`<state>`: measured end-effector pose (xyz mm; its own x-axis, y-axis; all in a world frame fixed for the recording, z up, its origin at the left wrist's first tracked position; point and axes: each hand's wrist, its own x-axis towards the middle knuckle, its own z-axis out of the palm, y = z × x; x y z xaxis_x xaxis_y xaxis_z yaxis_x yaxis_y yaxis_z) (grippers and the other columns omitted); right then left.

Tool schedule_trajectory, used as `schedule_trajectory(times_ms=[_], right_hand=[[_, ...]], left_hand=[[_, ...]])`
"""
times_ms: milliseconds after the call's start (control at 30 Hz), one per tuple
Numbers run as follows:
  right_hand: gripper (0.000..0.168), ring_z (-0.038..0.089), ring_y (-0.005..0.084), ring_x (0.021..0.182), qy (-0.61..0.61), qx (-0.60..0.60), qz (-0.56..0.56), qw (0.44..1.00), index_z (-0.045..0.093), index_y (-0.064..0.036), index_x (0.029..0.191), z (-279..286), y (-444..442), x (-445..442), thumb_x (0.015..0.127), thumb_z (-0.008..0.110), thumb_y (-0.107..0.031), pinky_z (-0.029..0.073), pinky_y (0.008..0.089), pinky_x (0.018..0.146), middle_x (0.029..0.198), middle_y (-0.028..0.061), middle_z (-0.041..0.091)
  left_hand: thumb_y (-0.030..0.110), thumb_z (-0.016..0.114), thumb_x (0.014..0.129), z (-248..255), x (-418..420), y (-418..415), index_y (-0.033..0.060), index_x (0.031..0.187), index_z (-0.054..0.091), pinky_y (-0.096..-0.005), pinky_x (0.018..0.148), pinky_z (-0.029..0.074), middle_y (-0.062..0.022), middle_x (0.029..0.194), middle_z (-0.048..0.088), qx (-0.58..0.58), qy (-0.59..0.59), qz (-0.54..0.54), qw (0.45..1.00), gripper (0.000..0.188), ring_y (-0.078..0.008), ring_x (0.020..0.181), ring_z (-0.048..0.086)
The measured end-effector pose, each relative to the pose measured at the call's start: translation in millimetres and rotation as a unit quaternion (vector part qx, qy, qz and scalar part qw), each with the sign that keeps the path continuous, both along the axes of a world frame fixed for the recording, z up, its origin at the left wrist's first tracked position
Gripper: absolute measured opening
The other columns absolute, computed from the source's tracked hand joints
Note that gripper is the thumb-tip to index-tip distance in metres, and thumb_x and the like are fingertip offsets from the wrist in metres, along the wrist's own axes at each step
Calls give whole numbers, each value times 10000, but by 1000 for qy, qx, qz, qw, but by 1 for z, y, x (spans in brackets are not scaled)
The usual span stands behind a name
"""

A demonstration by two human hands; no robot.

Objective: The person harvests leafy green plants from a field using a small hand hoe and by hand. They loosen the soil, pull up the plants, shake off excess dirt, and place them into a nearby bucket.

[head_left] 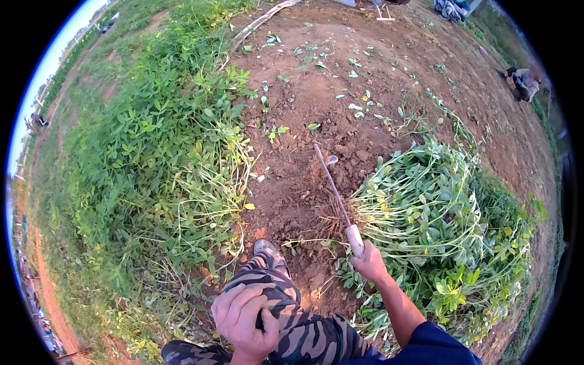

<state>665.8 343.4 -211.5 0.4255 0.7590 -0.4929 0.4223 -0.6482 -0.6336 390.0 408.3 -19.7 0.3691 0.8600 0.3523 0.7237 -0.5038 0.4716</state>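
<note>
My right hand [368, 262] grips the pale handle of a long, thin-bladed hand tool [334, 188], whose dark blade points forward over the soil. Beside the blade, on its right, lies a large heap of pulled leafy plants [424, 214], with their stem bases and brown roots [332, 213] towards the tool. My left hand [248, 315] rests over my knee in camouflage trousers, its fingers curled; no object shows in it, though its palm is hidden. A small pale spoon-shaped thing [331, 159] is next to the blade, too small to identify.
Dense green leafy plants [150, 150] stand along the left. Brown soil [301, 105] with scattered leaves runs ahead, and a bare branch [262, 19] lies at the top. A person [524, 84] sits far off at the right. My shoe [264, 247] is on the soil.
</note>
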Motion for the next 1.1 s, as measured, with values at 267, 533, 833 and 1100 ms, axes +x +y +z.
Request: schedule_trajectory(times_ms=[267,533,833,1100], right_hand=[[283,543,180,478,146,110,-219,958,452,38,938,-62,128,76,738,620,-71,428,320,401,666,90,541],[388,589,223,712,186,15,-130,974,489,77,976,-54,48,11,677,660,-101,495,337,618,812,131,569],[369,603,228,534,10,79,-189,979,428,88,943,-56,37,66,710,637,-108,482,348,458,763,190,567],[401,605,244,668,76,0,-126,989,426,66,992,-23,-5,-19,702,633,-119,495,374,586,818,172,559]], left_hand=[[67,544,630,2,-2,0,37,779,591,-401,848,403,-92,893,628,10,-22,0,1000,159,-310,911,559],[71,541,622,-1,-9,2,47,766,590,-397,838,398,-82,893,629,16,-7,10,1000,154,-303,913,561],[88,540,635,-1,0,-1,45,774,594,-401,836,397,-80,895,628,7,-24,-2,1000,156,-303,920,558],[122,556,655,-2,-9,-3,51,771,599,-403,840,398,-71,905,631,20,-35,3,999,142,-291,914,564]])
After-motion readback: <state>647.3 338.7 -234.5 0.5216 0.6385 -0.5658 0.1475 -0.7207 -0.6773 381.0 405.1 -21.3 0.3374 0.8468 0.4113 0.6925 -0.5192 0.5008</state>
